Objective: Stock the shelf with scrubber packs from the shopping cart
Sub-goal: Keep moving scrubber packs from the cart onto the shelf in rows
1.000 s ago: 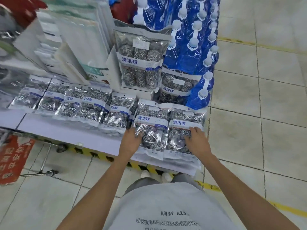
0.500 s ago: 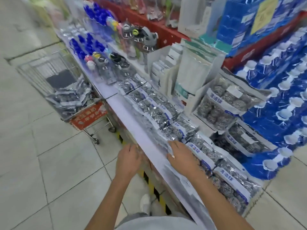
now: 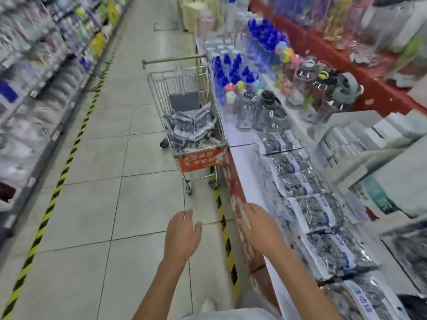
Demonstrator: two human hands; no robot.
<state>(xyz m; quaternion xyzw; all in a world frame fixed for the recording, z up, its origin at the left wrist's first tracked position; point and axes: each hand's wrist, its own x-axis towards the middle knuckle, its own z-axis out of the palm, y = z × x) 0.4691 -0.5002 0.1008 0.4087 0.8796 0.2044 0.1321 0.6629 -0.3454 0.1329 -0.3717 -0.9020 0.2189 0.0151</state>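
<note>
Both hands were held out empty with fingers loosely spread: the left hand (image 3: 182, 236) over the floor tiles, the right hand (image 3: 258, 229) just at the shelf (image 3: 245, 167) edge. Scrubber packs (image 3: 312, 211) were lined up along the shelf, and more packs (image 3: 189, 125) were piled in the shopping cart (image 3: 184, 107) parked against the shelf further up.
</note>
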